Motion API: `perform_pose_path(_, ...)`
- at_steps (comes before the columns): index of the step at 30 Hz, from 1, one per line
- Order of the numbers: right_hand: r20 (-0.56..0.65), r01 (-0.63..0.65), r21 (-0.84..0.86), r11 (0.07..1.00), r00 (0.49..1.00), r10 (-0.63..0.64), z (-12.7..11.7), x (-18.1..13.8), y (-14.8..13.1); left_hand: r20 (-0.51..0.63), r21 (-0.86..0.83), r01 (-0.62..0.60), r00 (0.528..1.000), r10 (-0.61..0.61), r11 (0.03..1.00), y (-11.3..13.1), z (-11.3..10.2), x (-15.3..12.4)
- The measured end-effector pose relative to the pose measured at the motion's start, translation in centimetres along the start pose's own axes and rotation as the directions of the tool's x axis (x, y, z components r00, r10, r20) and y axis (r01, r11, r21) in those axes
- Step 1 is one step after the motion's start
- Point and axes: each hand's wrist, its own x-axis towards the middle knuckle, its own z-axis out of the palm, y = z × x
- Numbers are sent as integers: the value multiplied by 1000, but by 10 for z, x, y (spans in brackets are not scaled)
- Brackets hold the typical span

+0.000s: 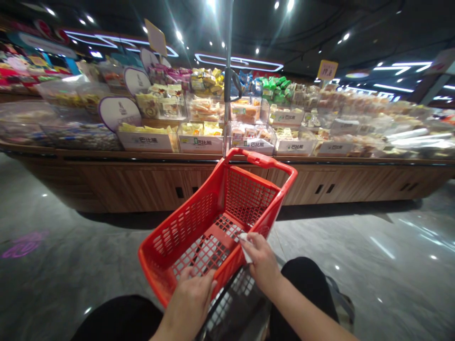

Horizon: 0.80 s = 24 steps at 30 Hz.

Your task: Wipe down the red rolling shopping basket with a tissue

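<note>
This is a supermarket snack section. A long wood-fronted display stand (142,182) runs from nine to three o'clock, stacked with clear plastic bins of wrapped cakes and sweets (201,135) that carry printed labels on their fronts. A yellow price card (327,69) stands on a pole at one o'clock, and a red plastic mesh shopping basket (177,227) is at six o'clock above the glossy grey floor (355,246).

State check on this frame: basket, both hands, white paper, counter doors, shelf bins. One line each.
red basket: empty, tilted.
left hand: gripping the basket's near rim.
right hand: pinching white paper by the side rim.
white paper: held in fingers.
cabinet doors: shut.
display bins: stocked with packets.
</note>
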Motion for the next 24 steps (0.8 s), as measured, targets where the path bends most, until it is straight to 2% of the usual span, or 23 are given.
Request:
perform_pose_path(2,-11,-25,-21,999,1000,25,-5,4,6,3,2,-7,1000,7,1000,-2,-3,0)
perform_pose_path(7,-142,-162,-83,983,979,150,-21,26,33,9,-6,-25,1000,25,1000,-8,-5,-2)
perform_pose_path(10,-111,-162,-108,981,982,150,-17,24,26,16,-37,-39,999,40,999,-12,-5,-4)
perform_pose_path(14,-17,-90,-120,989,996,88,-11,11,8,27,-62,-42,999,44,997,-17,-9,-5)
perform_pose_path(16,-5,-78,-138,987,997,78,-15,11,10,34,-72,-43,998,46,997,-20,-11,-6)
perform_pose_path(21,-168,-197,-203,959,972,165,-35,24,36,30,-85,-36,999,39,996,-30,-9,-13)
perform_pose_path(24,-170,-197,-209,958,972,163,-31,21,31,31,-74,-20,999,23,997,-37,-5,-20)
